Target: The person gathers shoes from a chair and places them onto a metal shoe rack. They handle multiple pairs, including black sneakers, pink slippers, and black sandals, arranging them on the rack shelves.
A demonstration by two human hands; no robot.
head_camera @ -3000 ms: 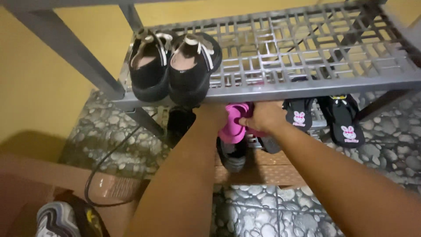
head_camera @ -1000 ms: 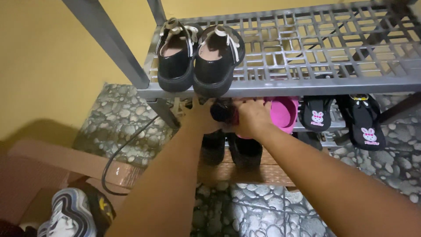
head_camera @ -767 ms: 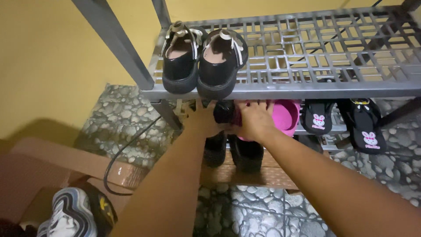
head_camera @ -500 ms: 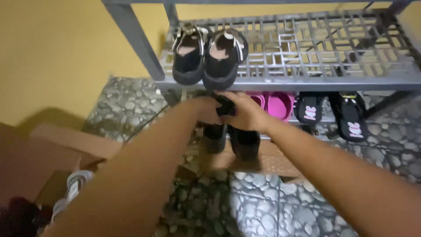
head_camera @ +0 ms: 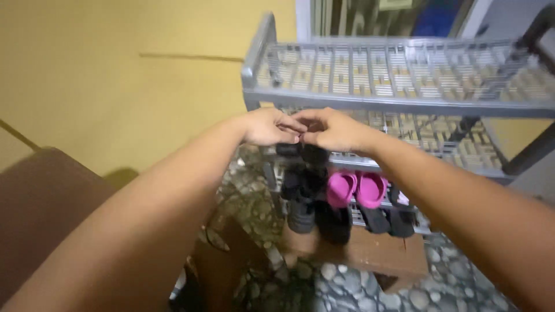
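Note:
My left hand (head_camera: 269, 126) and my right hand (head_camera: 333, 130) meet fingertip to fingertip in front of a grey plastic shoe rack (head_camera: 404, 103). Their fingers are curled and I see nothing between them; the picture is blurred. Just under the hands a pair of black shoes (head_camera: 303, 153) sits on a rack shelf. Lower down stand pink clogs (head_camera: 355, 188), with more black shoes (head_camera: 302, 211) to their left.
Black sandals (head_camera: 388, 218) sit right of the clogs. A brown wooden board (head_camera: 376, 255) lies under the rack on the pebble-pattern floor (head_camera: 347, 289). A yellow wall (head_camera: 115, 75) is on the left, a brown cardboard box (head_camera: 46, 196) near my left arm.
My hands rose from the lower shelf, where they held a dark shoe beside the pink clogs. The view lifted too; the rack's upper shelf now shows.

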